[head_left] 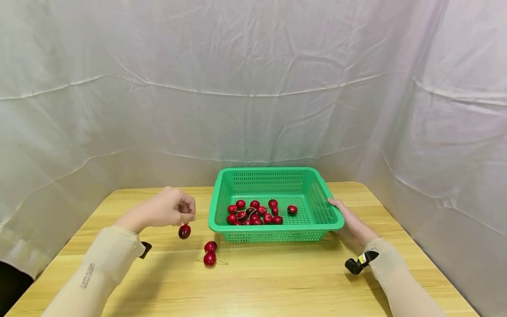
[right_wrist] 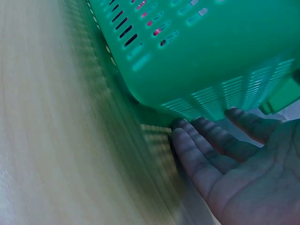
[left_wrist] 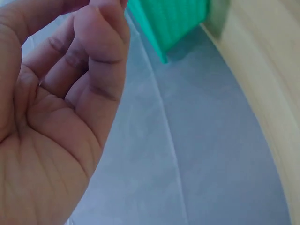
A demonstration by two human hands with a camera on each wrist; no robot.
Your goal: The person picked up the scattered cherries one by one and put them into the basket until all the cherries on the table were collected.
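Note:
My left hand [head_left: 171,208] is raised over the left of the table and pinches a dark red cherry [head_left: 184,231] by its stem. The cherry hangs below the fingertips; in the left wrist view it is out of sight. Below and to the right, two cherries [head_left: 210,259] with stems lie on the wood, touching. A green plastic basket [head_left: 276,227] with slotted walls stands at the back and holds several cherries [head_left: 255,217]. At its right side, my right hand [head_left: 350,222] lays nearly straight fingers [right_wrist: 197,157] against the outer wall.
The light wooden table [head_left: 277,281] carries everything. A pale grey cloth [head_left: 253,88] hangs behind it and along both sides. Small black devices [head_left: 358,263] are strapped at the wrists.

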